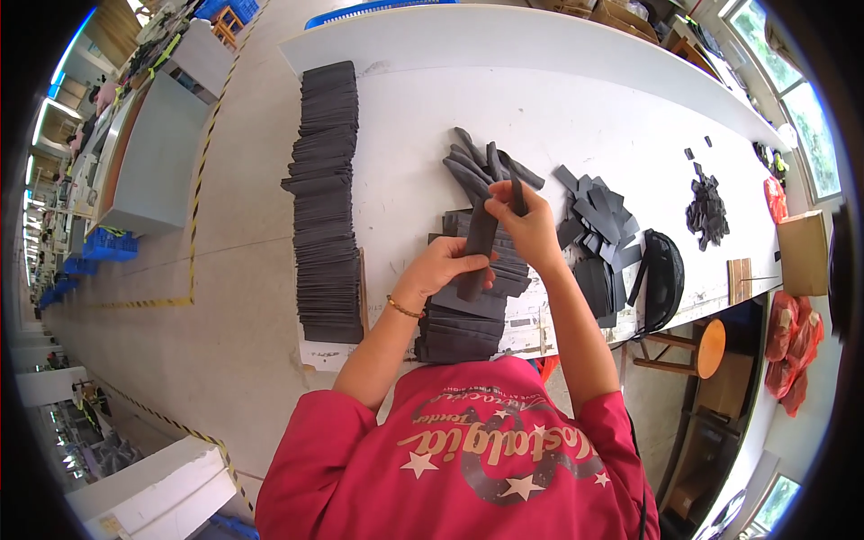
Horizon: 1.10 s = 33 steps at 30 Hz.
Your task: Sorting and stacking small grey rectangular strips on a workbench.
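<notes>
A black strip of fabric-like material (481, 236) is held upright, slightly curled, above the white table (405, 117). My left hand (443, 266) grips its lower part between thumb and fingers. My right hand (533, 227) is closed around its upper end, with another dark edge showing between the fingers. Below both hands lies a fanned stack of flat black pieces (461, 333), partly hidden by them. Just beyond, several curled black strips (468, 169) lie in a loose heap. A long row of stacked black pieces (324, 198) runs along the table's left side.
Right of my hands are scattered flat black pieces (598, 211) and a black zipped pouch (664, 281). Farther right sits a heap of small black pieces (706, 211). A raised white board (540, 45) borders the far edge. A wooden stool (711, 348) stands by the near right edge.
</notes>
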{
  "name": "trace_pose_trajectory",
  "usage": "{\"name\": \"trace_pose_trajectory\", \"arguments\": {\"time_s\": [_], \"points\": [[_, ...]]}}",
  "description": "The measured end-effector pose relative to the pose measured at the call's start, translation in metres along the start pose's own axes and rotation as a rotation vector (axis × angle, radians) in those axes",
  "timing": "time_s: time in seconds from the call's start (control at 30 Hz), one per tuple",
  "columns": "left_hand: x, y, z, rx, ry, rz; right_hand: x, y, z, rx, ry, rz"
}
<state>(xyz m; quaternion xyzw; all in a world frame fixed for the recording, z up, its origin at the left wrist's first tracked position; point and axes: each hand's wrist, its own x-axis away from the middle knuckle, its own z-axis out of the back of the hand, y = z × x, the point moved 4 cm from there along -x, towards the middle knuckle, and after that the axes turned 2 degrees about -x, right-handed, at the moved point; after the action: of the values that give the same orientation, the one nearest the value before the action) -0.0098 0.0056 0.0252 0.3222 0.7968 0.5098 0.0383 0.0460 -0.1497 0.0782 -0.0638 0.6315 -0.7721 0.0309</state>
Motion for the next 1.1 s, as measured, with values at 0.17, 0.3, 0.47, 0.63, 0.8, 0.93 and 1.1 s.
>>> {"name": "trace_pose_trajectory", "arguments": {"time_s": [0.17,0.3,0.47,0.63,0.8,0.93,1.1], "points": [[-0.005,-0.006,0.034,0.3,0.321,-0.068,0.02,-0.004,0.01,0.544,0.054,0.181],[-0.009,-0.011,0.062,0.583,0.523,-0.13,0.045,0.037,0.019,0.575,-0.181,0.029],[-0.013,-0.018,0.074,0.822,0.455,-0.156,0.064,0.019,0.01,0.44,-0.25,-0.06],[-0.019,-0.01,0.062,0.895,0.38,-0.118,0.068,0.024,0.01,0.644,-0.124,0.105],[-0.021,-0.017,0.067,0.905,0.362,-0.118,0.066,0.021,0.007,0.501,-0.206,0.168],[-0.02,-0.015,0.06,0.887,0.335,-0.106,0.064,0.003,0.006,0.384,-0.18,0.106],[-0.018,-0.011,0.054,0.847,0.362,-0.108,0.058,-0.016,-0.001,0.462,0.017,0.294]]}}
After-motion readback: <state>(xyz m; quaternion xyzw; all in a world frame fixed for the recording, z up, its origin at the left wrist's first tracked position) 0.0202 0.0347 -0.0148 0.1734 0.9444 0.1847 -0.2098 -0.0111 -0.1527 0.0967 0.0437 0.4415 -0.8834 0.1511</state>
